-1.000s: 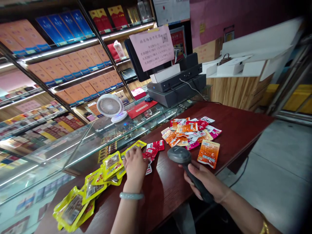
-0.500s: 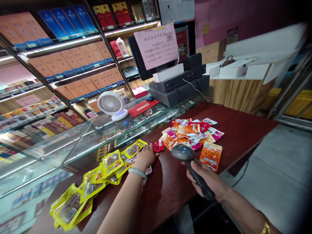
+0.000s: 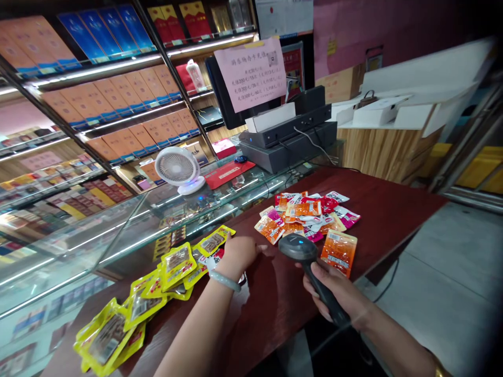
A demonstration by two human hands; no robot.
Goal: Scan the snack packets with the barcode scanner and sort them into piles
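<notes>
Person at a dark red tabletop (image 3: 271, 309) w/ both hands at work: R hand (image 3: 330, 288) grips a dark handheld scanner (image 3: 301, 248), fingers wrapped round the handle, small blue light showing on the head. L hand (image 3: 239, 254), pale bracelet (image 3: 225, 280) at the wrist, is back-up over the table, one finger reaching R; the other fingers are mostly hidden, so can't tell if they pinch anything. Just beside it, a red-and-white packet (image 3: 215, 258) shows in part nr the yellow packs (image 3: 178, 264), which overlap in a row down the L side. Beyond the scanner, a mixed pile of packets (image 3: 304, 210), orange, red, white & magenta; single orange pouch (image 3: 340, 253) lies nr the pile's R side. Bkgd: white fan (image 3: 178, 166) on glass counter (image 3: 135, 225), stocked shelves behind.
</notes>
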